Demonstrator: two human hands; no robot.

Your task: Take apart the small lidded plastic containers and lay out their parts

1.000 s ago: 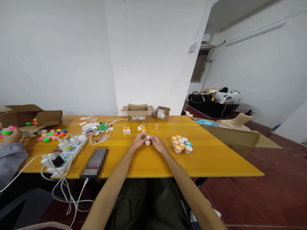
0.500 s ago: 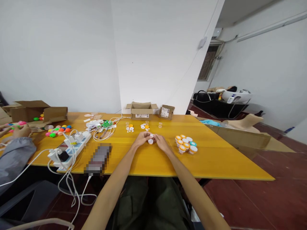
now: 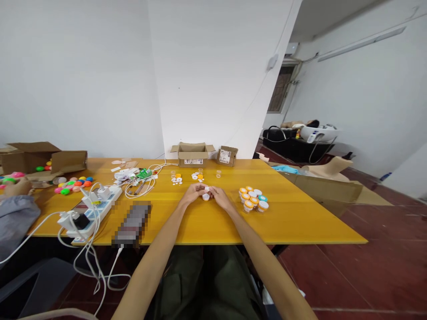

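Observation:
At the middle of the table my left hand point(image 3: 193, 194) and my right hand point(image 3: 219, 197) meet, both with fingers pinched together. Between their fingertips is a small white piece point(image 3: 207, 190), too small to name for sure. Just below it a small clear cup with a white top point(image 3: 206, 197) stands on the table between the hands. To the right of my right hand stands a cluster of lidded cups point(image 3: 254, 199) with orange, white and teal lids. Beyond my hands lie small white and orange parts point(image 3: 176, 179), with clear cups point(image 3: 218, 174) standing near them.
An open cardboard box point(image 3: 193, 155) and a smaller box point(image 3: 227, 156) stand at the back. To the left are a phone point(image 3: 132, 224), a power strip point(image 3: 96, 213) with looping white cables, and colourful balls point(image 3: 73, 183). Another person's sleeve point(image 3: 18, 222) shows at far left.
The view has turned slightly, so everything sits a little further left. My hands stay together around the small white piece above the cup.

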